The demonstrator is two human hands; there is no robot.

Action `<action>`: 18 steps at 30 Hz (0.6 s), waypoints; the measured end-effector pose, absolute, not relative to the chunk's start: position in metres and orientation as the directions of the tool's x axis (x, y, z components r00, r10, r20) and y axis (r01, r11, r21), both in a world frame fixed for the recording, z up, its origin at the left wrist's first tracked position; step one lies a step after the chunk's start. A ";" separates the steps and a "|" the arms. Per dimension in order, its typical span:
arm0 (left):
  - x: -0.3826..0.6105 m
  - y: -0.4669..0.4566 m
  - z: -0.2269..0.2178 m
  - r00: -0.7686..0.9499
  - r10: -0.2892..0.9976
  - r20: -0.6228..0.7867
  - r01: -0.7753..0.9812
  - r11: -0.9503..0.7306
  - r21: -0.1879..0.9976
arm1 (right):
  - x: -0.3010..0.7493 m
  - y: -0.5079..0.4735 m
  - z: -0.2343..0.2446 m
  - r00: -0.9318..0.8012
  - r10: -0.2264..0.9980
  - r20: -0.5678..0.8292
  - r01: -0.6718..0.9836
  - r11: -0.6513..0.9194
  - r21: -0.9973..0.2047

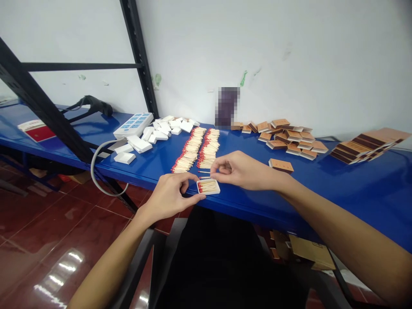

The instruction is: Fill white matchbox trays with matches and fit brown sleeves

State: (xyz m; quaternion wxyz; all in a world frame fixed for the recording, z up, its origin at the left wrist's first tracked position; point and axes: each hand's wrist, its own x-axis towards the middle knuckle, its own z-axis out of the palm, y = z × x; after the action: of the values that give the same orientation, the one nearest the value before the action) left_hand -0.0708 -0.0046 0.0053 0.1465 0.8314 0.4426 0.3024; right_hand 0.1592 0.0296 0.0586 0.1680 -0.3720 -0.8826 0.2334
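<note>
At the table's front edge lies a small white matchbox tray (217, 191) with red-tipped matches (207, 186) inside. My left hand (172, 193) grips the tray's left end between thumb and fingers. Just above the tray's right side, my right hand (236, 171) pinches a match (205, 177) by its plain end, its red head pointing left. Another loose match (203, 172) lies a little behind it. Two long rows of matches, a left row (189, 150) and a right row (209, 148), stretch back across the blue table, red heads to the left.
White empty trays (161, 131) are heaped at the back left beside a power strip (134, 124) with a grey cable (93, 167). Orange matchbox sleeves (289, 137) pile up at the right, with a stack (367, 146) farther right. A black shelf post (48, 101) stands left.
</note>
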 end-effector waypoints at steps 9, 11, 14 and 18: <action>-0.071 -0.005 0.006 0.435 0.819 0.374 0.642 -0.574 0.509 | 0.157 0.042 0.047 -0.557 0.792 0.251 0.647 0.603 -0.466; -0.071 -0.005 0.007 0.442 0.816 0.372 0.637 -0.577 0.511 | 0.156 0.048 0.041 -0.558 0.778 0.289 0.671 0.628 -0.395; -0.072 -0.005 0.008 0.445 0.822 0.355 0.632 -0.569 0.526 | 0.155 0.051 0.035 -0.588 0.752 0.300 0.667 0.660 -0.346; -0.072 -0.005 0.008 0.447 0.827 0.340 0.623 -0.561 0.546 | 0.152 0.051 0.031 -0.598 0.752 0.276 0.670 0.659 -0.342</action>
State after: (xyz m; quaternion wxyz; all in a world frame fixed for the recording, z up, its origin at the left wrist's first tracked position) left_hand -0.0724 -0.0048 0.0081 0.1735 0.8326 0.4354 0.2950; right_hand 0.1524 0.0507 0.0315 0.2014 -0.4004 -0.8881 0.1017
